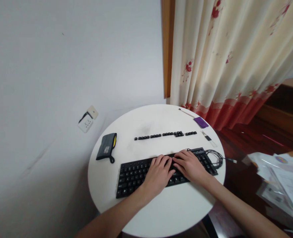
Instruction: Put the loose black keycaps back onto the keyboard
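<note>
A black keyboard (pixel 133 175) lies slightly askew across the white round table, its coiled cable at the right end. My left hand (pixel 158 172) rests over its middle, fingers stretched toward the top rows and thumb pointing right. Close beside it, my right hand (pixel 189 164) lies on the keys, fingertips reaching left until they almost meet those of the left hand. Neither hand visibly grips anything; the spot under the fingertips is hidden. Beyond the keyboard, several loose black keycaps (pixel 168 134) are lined up in small groups, with one group two rows deep.
A dark pouch (pixel 106 147) with a yellow lining sits at the table's left. On the right are a toothbrush (pixel 186 113), a purple cloth (pixel 201 122), a wire keycap puller (pixel 209 138) and the USB cable (pixel 220 158). A wall borders the left, a curtain (pixel 211 66) the back right.
</note>
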A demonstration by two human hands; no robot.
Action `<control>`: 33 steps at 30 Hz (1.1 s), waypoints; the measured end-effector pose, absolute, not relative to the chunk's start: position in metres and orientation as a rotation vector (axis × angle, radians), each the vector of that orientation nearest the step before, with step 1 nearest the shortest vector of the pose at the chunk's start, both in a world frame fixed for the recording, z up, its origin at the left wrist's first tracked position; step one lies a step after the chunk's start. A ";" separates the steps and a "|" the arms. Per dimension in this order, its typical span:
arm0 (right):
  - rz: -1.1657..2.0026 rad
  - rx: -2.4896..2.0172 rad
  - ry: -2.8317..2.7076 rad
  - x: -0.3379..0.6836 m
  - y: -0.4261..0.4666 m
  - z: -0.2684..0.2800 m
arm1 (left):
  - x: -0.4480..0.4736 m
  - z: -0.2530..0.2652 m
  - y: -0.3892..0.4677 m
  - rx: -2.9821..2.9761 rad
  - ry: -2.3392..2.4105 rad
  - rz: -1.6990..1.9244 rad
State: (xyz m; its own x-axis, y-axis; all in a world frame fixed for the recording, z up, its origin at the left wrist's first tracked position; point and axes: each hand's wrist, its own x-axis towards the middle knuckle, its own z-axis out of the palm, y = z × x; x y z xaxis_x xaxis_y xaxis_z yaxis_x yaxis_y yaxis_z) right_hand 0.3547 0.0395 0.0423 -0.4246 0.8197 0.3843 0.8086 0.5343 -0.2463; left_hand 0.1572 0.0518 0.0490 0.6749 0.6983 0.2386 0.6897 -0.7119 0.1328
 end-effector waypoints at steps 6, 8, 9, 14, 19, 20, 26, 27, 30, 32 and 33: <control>-0.068 -1.378 -2.248 0.348 0.024 0.021 | 0.157 0.055 0.051 2.774 1.149 0.448; -0.060 -1.403 -2.246 0.348 0.023 0.019 | 0.155 0.055 0.050 2.757 1.158 0.465; -0.058 -1.413 -2.244 0.348 0.022 0.019 | 0.155 0.054 0.050 2.752 1.161 0.472; -0.057 -1.434 -2.236 0.346 0.021 0.022 | 0.153 0.046 0.051 2.765 1.144 0.475; -0.050 -1.469 -2.210 0.343 0.015 0.020 | 0.153 0.044 0.051 2.777 1.072 0.421; -0.052 -1.474 -2.206 0.343 0.014 0.018 | 0.152 0.044 0.051 2.783 1.051 0.406; -0.112 -1.546 -2.146 0.336 0.005 0.009 | 0.150 0.045 0.050 2.817 0.984 0.314; -0.117 -1.552 -2.140 0.335 0.005 0.008 | 0.150 0.044 0.050 2.820 0.982 0.307; -0.111 -1.557 -2.132 0.333 0.004 0.005 | 0.150 0.041 0.049 2.833 0.988 0.300; -0.099 -1.569 -2.125 0.333 0.004 0.004 | 0.151 0.040 0.048 2.845 0.995 0.302; -0.095 -1.574 -2.123 0.333 0.004 0.004 | 0.151 0.039 0.048 2.850 0.996 0.302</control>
State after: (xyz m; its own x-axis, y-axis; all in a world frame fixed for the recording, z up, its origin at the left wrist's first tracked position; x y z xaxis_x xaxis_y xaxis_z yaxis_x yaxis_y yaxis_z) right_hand 0.3329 0.0041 0.0041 -0.2131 0.8806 0.4232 0.9149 0.3318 -0.2298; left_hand 0.1507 0.0479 0.0391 0.7652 0.6257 0.1516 0.6044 -0.7793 0.1656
